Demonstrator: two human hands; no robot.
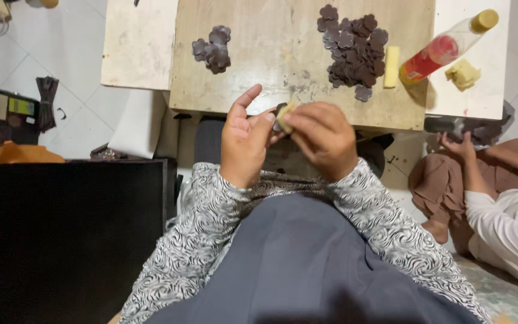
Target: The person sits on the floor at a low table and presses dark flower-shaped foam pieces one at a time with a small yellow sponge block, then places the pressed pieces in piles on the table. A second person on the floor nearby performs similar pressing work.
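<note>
Fingers (307, 123) of both my hands meet over my lap, at the near edge of the wooden tabletop (259, 54). My left hand (244, 144) and my right hand (325, 141) are closed together around one small dark brown flower-shaped piece (280, 110), pinching it along with a pale yellow bit (285, 116) pressed against it. My left thumb sticks up and away from the grip. Most of the piece is hidden behind my fingertips, so I cannot tell how the two parts sit against each other.

On the tabletop, far and to the right, lies a large heap of matching dark flower pieces (354, 51). A smaller pile (212, 49) lies far and to the left, well apart from the big one. Just right of the large heap lies a pale yellow stick (392, 66). Beyond it, on a white board, lies a clear plastic bottle with a red label and yellow cap (448, 47), and near that a crumpled yellowish lump (463, 74).

To do this step well, I judge that I should keep the piece flat between my fingertips, press evenly, and hold it over the tabletop edge so it cannot drop.

At the right another person sits on the floor; their hand (460, 147) rests near a dark bundle.
</note>
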